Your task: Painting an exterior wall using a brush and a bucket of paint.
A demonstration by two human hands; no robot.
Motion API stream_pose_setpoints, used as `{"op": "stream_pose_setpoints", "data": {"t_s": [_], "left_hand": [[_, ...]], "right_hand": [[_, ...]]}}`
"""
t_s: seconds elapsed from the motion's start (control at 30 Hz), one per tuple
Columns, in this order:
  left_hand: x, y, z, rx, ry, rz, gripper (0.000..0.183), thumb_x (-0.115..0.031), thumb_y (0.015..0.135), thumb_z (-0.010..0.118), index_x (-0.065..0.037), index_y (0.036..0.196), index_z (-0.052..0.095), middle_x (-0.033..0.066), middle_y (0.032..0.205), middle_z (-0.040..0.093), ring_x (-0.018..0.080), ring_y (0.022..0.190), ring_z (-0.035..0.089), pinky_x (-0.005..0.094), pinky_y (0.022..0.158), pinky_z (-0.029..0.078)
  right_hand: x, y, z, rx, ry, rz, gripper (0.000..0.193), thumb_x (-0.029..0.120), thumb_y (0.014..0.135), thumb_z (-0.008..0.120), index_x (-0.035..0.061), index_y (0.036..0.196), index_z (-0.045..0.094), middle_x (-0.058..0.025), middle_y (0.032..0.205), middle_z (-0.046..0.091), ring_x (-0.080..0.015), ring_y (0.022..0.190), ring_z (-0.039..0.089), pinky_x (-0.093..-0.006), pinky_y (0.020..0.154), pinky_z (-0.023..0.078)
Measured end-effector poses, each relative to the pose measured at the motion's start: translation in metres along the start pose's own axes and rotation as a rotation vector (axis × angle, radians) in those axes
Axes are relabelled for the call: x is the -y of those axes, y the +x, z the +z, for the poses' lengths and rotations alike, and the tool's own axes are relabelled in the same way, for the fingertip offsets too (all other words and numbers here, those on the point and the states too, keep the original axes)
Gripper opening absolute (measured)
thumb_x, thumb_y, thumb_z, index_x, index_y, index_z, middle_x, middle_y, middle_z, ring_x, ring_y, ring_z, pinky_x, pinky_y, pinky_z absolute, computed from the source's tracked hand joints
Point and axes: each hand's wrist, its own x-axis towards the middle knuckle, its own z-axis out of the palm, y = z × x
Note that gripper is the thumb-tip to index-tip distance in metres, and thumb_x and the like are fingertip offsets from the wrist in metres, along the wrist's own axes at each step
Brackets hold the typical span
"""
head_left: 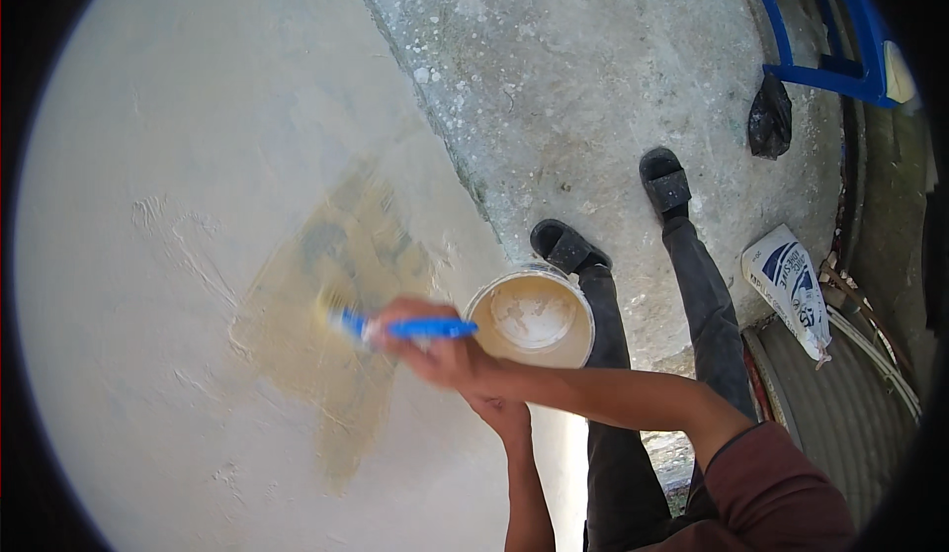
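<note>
My right hand (430, 342) is closed around the blue handle of a paintbrush (425, 328). Its pale bristles, blurred by motion, are at a damp tan patch (341, 265) on the off-white wall (148, 107). Beneath my right wrist lies my left hand (502, 414), with its fingers hidden behind the right hand and forearm. A round bucket (476, 320) stands just right of the hands, pale liquid inside. Whether my left hand touches the bucket does not show.
My feet in black slippers (667, 181) stand on a rough concrete floor (554, 87) spotted with white. A white-and-blue bag (786, 280) lies at the right, near hoses (875, 359). A blue plastic stool (860, 18) and a black plastic bag (770, 117) are at upper right.
</note>
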Motion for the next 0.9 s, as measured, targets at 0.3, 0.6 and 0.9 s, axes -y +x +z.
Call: {"op": "stream_pose_setpoints", "data": {"t_s": [0.3, 0.6, 0.9], "left_hand": [[-0.001, -0.008, 0.015, 0.016, 0.095, -0.205, 0.025, 0.004, 0.081, 0.051, -0.006, 0.094, 0.032, 0.0059, 0.091, 0.041, 0.0117, 0.087, 0.048, 0.0235, 0.073, 0.046], [0.001, -0.02, 0.023, -0.036, 0.044, -0.373, 0.026, 0.0, 0.08, 0.05, -0.004, 0.097, 0.03, 0.0093, 0.096, 0.038, 0.0154, 0.088, 0.042, 0.0259, 0.08, 0.041], [0.024, -0.029, 0.009, -0.01, -0.064, -0.339, 0.033, -0.007, 0.084, 0.059, -0.003, 0.103, 0.032, 0.0104, 0.102, 0.044, 0.0169, 0.092, 0.048, 0.0313, 0.089, 0.044]], "right_hand": [[-0.076, 0.0, -0.048, -0.187, 0.153, 0.28, 0.014, 0.014, 0.093, 0.062, 0.002, 0.1, 0.063, -0.0058, 0.093, 0.065, -0.0134, 0.083, 0.062, -0.0283, 0.072, 0.05], [-0.127, 0.033, -0.087, -0.541, -0.436, 0.147, 0.01, 0.012, 0.087, 0.063, 0.0025, 0.091, 0.065, -0.0144, 0.084, 0.066, -0.0288, 0.072, 0.064, -0.0352, 0.065, 0.05], [-0.048, -0.014, -0.022, -0.307, -0.243, 0.046, 0.009, 0.009, 0.087, 0.063, 0.0034, 0.094, 0.064, -0.0156, 0.086, 0.064, -0.034, 0.08, 0.064, -0.0376, 0.067, 0.049]]}}
